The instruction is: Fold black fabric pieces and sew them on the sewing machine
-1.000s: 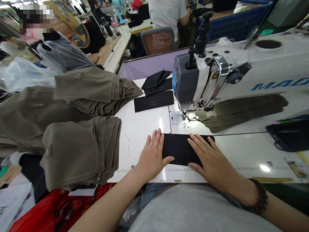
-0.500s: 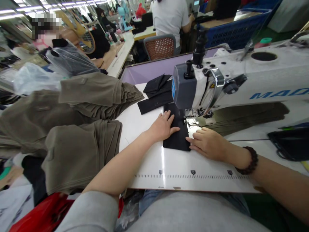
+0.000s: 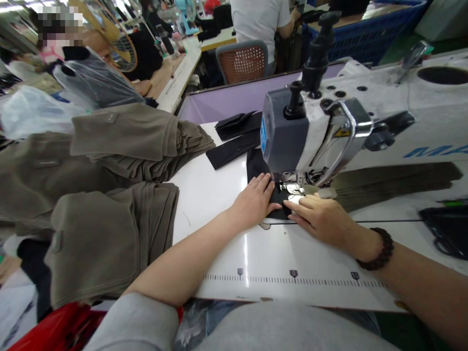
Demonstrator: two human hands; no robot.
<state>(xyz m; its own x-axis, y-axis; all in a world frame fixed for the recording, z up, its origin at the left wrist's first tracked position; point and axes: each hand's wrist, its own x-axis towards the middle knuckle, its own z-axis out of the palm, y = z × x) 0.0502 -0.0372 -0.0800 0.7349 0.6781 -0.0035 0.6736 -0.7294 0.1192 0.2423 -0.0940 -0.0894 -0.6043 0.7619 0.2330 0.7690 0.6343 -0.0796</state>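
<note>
A piece of black fabric [image 3: 257, 165] lies on the white table under the presser foot [image 3: 293, 189] of a sewing machine [image 3: 285, 131]. My left hand [image 3: 258, 202] rests flat on the cloth, its fingers stretched out and the thumb towards the needle area. On the other side, my right hand [image 3: 316, 214] has its fingertips at the cloth's right edge, just in front of the foot. Those fingers are extended, with the index finger touching the fabric. Folded black fabric pieces [image 3: 234, 148] lie behind, left of the machine head.
Stacks of olive-brown fabric pieces [image 3: 98, 239] cover the table's left side. More olive fabric [image 3: 398, 183] lies beneath the machine arm. A printed ruler [image 3: 263, 279] runs along the front edge. Ahead, a person in a white shirt [image 3: 252, 24] sits on a chair [image 3: 242, 63].
The black fabric has moved away from me, further under the machine, and my left hand went forward with it. My right hand stays near the foot. The camera has moved closer to the machine.
</note>
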